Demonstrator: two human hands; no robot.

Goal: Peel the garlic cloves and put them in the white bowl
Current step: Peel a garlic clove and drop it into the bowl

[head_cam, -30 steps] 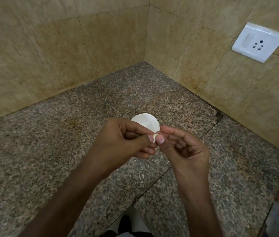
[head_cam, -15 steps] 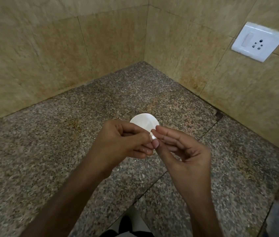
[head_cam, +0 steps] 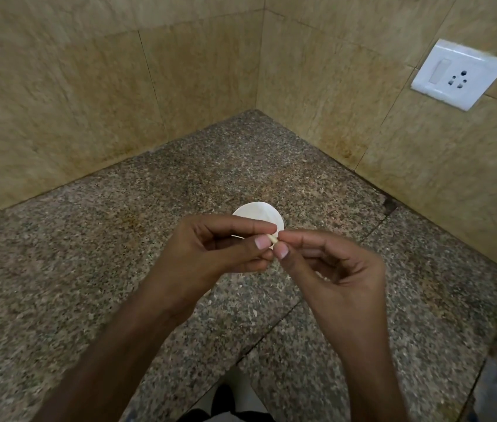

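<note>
Garlic clove (head_cam: 272, 239): small and pale, held in the air between your two hands, just over the near rim of the white bowl (head_cam: 257, 212). It's not in the bowl. Can't tell if skin is on it, too small.

Your left hand (head_cam: 207, 254) pinches the clove between thumb and forefinger. Its other fingers (head_cam: 250, 263) are curled under toward the palm. Your right hand (head_cam: 344, 269) pinches the clove's right end with thumb tip and forefinger tip, remaining fingers loosely curled. The two thumbnails are almost touching, with the clove just above them.

The white bowl is round and stands on the worktop (head_cam: 88, 269), roughly midway between the far corner and the near edge. Your hands cover its near half, so its contents can't be seen.

The worktop is speckled granite. A seam (head_cam: 271, 329) runs diagonally from the near edge toward the right wall. A few pale flecks (head_cam: 253, 313) lie on it below your hands, near the seam. Could be peel, can't confirm.

Tan tiled walls meet at the far corner. A white switch-and-socket plate (head_cam: 459, 74) sits on the right wall, well apart from the bowl. Past the near edge, something dark (head_cam: 225, 400) shows below. Can't tell what it is.
</note>
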